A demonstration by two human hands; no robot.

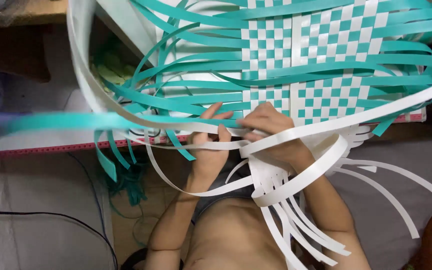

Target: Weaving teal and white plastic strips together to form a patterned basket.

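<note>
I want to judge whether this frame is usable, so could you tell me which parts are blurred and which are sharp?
In the head view, the teal strip sweeping left is smeared by motion; the checkered woven mat and white strips are sharp; the left hand and right hand are only slightly soft; lighting is even, without glare.

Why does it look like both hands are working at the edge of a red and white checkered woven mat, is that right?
Not quite: the woven mat is teal and white, not red and white. The head view shows the left hand and right hand both at its near edge, among loose white strips.
</note>
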